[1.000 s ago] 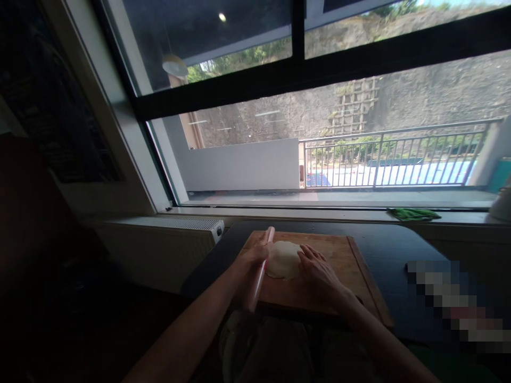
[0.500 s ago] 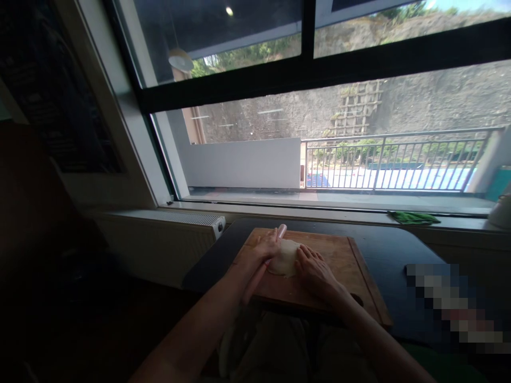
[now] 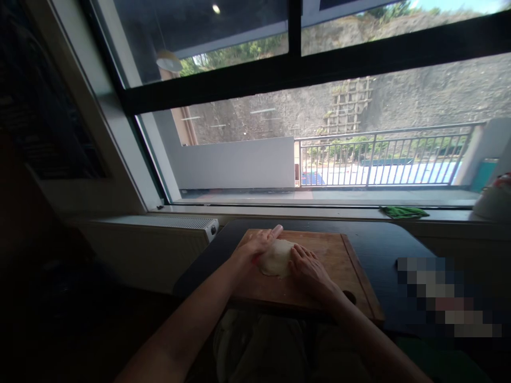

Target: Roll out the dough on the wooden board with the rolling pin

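A pale, flattened round of dough (image 3: 276, 260) lies on a wooden cutting board (image 3: 319, 244). Along the dough's left edge, my left hand (image 3: 257, 242) is closed over a pinkish rolling pin (image 3: 277, 230). The pin's far end sticks out past the fingers; its near part is mostly hidden by my hand and forearm. My right hand (image 3: 305, 261) rests with fingers stretched out over the right edge of the dough, touching it.
The board sits on a dark table (image 3: 371, 239) below a large window. To the left stands a white radiator (image 3: 159, 239). A green cloth (image 3: 404, 212) lies on the windowsill. A blurred-out object (image 3: 443, 298) is at the table's right.
The view has shifted slightly, so everything sits further left. The rolling pin's near end, visible earlier below my left wrist, is now hidden behind my forearm. My right hand remains at the dough's edge.
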{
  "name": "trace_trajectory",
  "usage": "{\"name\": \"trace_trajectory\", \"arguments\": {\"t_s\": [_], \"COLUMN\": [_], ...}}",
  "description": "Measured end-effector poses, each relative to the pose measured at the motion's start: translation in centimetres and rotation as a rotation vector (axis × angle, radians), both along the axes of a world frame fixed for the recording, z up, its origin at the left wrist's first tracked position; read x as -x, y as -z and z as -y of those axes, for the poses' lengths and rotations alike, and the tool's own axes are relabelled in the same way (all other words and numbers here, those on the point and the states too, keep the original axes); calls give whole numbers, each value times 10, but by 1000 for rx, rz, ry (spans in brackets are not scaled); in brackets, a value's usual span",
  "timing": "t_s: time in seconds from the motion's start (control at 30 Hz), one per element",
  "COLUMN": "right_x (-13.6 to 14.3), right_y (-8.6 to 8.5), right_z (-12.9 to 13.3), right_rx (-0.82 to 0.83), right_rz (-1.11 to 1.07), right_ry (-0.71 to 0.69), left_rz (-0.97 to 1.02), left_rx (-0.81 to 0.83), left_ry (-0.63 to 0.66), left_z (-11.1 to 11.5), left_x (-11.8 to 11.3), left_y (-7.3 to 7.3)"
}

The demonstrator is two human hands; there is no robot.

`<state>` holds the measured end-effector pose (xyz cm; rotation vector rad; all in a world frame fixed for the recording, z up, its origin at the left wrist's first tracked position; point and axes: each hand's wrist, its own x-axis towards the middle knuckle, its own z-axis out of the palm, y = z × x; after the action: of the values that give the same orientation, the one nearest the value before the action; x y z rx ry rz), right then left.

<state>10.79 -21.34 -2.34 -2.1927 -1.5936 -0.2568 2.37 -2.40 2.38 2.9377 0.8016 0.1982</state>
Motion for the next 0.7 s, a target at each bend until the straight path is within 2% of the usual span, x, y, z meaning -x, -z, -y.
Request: {"name": "trace_trajectory", "arguments": {"t_s": [0.1,0.2,0.27,0.43,0.53,0.63,0.7], "right_x": [0,1,2,4,3,2,3], "right_y": [-1,-2,-3,-5,-6,-5,-4], "right_z": [0,1,2,4,2,1,1], "right_rx": [8,-3,-12,-12,-3,-2,-17], "right_rz": [1,-2,-4,10,5,-6,0], "right_ry": [-5,-6,-10,-2,2,5,-3], "left_rz": [39,70,50,-173,-175,-142,-65], "left_rx": [-5,-16,-30,-84,-98,-102,-90], "left_ry": [47,125,133,-42,-101,-82,-13], "left_z": [19,26,21,-14,-24,-13,3], "left_x": [1,10,14,7,2,5,10], "left_y": [6,10,7,-12,-17,-11,-5]}}
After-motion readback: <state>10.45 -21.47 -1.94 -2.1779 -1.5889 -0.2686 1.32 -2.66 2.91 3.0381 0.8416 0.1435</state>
